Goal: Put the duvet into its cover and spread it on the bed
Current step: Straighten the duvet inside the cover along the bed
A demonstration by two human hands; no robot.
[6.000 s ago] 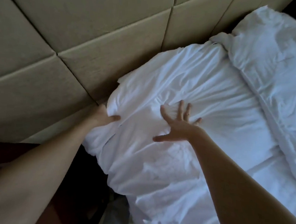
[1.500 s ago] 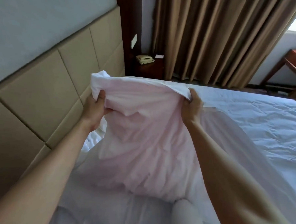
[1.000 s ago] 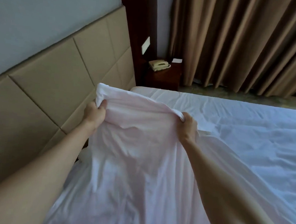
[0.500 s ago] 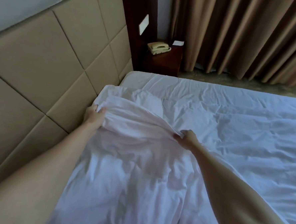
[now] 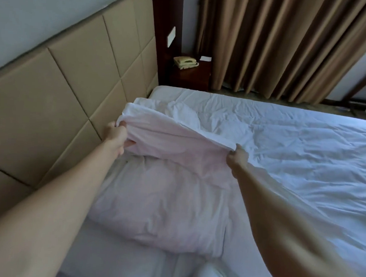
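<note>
From the head camera, looking down, a big bed (image 5: pixel 170 90) fills most of the picture. A white duvet (image 5: pixel 294 158) in its cover lies spread and wrinkled across the bed, reaching to the right edge of the picture. The near top edge of the duvet is lifted up off the bed, close to the headboard (image 5: pixel 74 78). The left hand (image 5: pixel 116 135) grips the lifted edge at its corner, with the fingers curled around the cloth, just beside the headboard. The right hand (image 5: pixel 237 157) pinches the same edge further along, with the fingers closed tight on the fold. The cloth hangs between the two hands like a little tent, and it looks a bit pink in the shade under it. Below the hands the duvet puffs up in a soft lump, and it sits on the white sheet (image 5: pixel 116 262) near the bottom of the picture. Both bare arms reach out from the bottom corners. The headboard is tan and made of padded squares. Behind the bed stands a dark wooden nightstand (image 5: pixel 192 76). A pale yellow telephone (image 5: pixel 185 62) sits on it, and a small white card (image 5: pixel 205 58) lies near the phone. Long brown curtains (image 5: pixel 280 43) hang behind the nightstand. A white switch plate (image 5: pixel 170 39) is on the dark wooden panel above the nightstand.
</note>
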